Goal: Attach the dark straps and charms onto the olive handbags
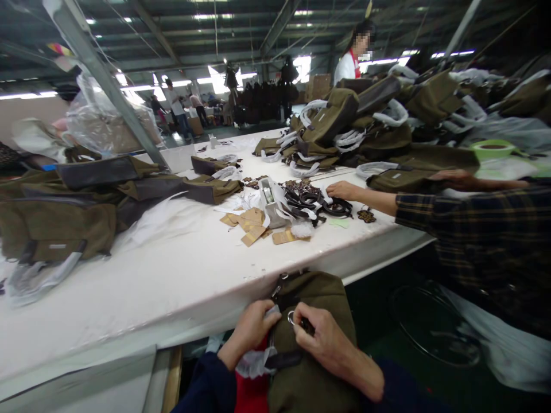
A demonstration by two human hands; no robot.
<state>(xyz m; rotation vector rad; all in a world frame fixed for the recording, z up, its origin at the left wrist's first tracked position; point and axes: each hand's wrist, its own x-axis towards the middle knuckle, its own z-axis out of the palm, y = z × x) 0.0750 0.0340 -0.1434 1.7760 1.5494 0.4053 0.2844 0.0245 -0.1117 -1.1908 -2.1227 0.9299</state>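
Note:
An olive-green bag (321,298) rests on my lap, leaning against the edge of the white table (181,269). My left hand (249,332) is closed on white wrapping paper (256,361) at the bag's dark strap. My right hand (322,338) pinches a small metal ring (291,317) on the strap, fingers curled round it. Both hands sit close together on the bag's upper face.
A co-worker's plaid-sleeved arm (451,212) reaches from the right to black straps (314,203) and tan paper tags (253,223). Olive bags are piled at left (64,212) and back right (387,126). Another person (350,60) stands far back.

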